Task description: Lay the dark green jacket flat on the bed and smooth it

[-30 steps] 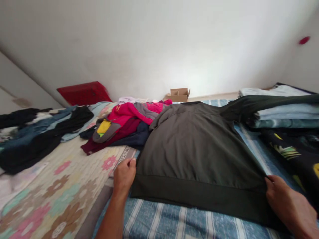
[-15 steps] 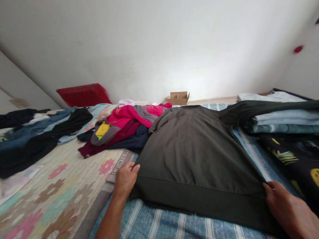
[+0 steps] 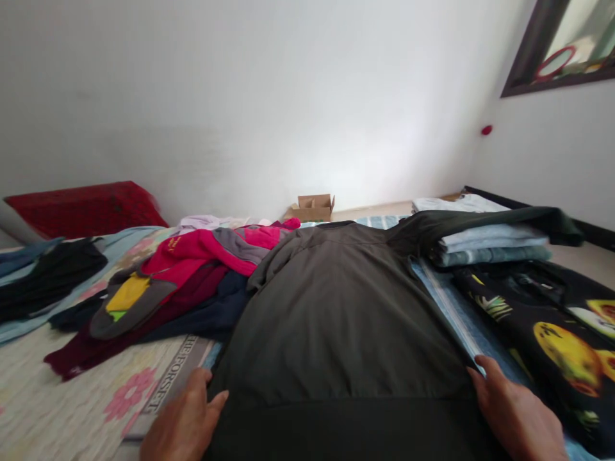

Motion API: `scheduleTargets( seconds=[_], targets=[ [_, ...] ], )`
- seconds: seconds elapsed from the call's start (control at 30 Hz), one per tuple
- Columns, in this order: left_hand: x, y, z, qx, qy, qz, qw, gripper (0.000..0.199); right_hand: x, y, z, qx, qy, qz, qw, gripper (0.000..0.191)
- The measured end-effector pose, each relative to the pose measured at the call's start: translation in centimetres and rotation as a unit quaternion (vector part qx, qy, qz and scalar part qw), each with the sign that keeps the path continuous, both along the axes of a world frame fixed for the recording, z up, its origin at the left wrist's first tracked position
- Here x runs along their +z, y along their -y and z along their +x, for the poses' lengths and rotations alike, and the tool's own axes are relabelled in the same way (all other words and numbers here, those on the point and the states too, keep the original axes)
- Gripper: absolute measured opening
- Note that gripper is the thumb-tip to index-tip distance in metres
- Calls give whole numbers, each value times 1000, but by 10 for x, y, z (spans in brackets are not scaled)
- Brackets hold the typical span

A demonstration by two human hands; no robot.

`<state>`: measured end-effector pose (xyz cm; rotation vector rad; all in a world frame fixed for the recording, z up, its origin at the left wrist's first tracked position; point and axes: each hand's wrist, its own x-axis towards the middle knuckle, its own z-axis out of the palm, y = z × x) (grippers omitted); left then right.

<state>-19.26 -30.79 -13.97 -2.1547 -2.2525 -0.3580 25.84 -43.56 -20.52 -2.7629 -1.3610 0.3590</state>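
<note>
A dark grey-green long-sleeved garment point(image 3: 346, 314) lies spread on the bed, its hem toward me and its collar toward the wall. At its lower left edge is my left hand point(image 3: 187, 416), thumb and forefinger apart beside the cloth; its lower part is cut off by the frame. My right hand point(image 3: 516, 410) pinches the lower right edge of the garment. The right sleeve point(image 3: 500, 221) drapes over a stack of folded light-blue clothes point(image 3: 494, 246). The left sleeve lies against a pile with a pink and grey jacket point(image 3: 206, 250).
A black shirt with yellow fruit prints point(image 3: 567, 339) lies at the right. Jeans and black clothes point(image 3: 52, 275) are at the far left, near a red box-like object point(image 3: 86, 205). An open cardboard box point(image 3: 314, 208) stands by the wall. A window point(image 3: 567, 51) shows at upper right.
The view has turned right and come nearer the garment. Its hem now lies straighter across the bottom of the view. My left hand's thumb and forefinger have parted.
</note>
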Motion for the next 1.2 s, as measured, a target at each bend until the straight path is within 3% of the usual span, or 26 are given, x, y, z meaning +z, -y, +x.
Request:
scheduleTargets(
  seconds=[0.13, 0.23, 0.33, 0.47, 0.6, 0.73, 0.9, 1.2],
  targets=[
    [20, -7, 34, -68, -42, 73, 994, 41, 13, -10, 2, 43, 44, -12, 998, 31],
    [35, -26, 85, -186, -2, 72, 980, 35, 36, -37, 5, 59, 67, 5, 996, 32],
    [41, -50, 147, -311, -8, 22, 950, 29, 58, -82, 9, 64, 50, 24, 996, 33],
    [28, -80, 223, -357, -38, -47, 932, 29, 70, -153, 20, 39, 25, 48, 998, 38],
    [3, -101, 269, -367, -32, -48, 928, 38, 65, -212, 36, 11, 7, 62, 998, 44],
    [-20, -115, 289, -352, -15, -74, 933, 52, 55, -246, 50, -5, -17, 69, 998, 44],
    [-45, -119, 295, -340, -19, -74, 937, 58, 44, -260, 56, -7, -23, 75, 997, 32],
    [-59, -119, 291, -360, -24, -47, 931, 58, 33, -256, 60, -14, 40, 79, 996, 31]
  ],
)
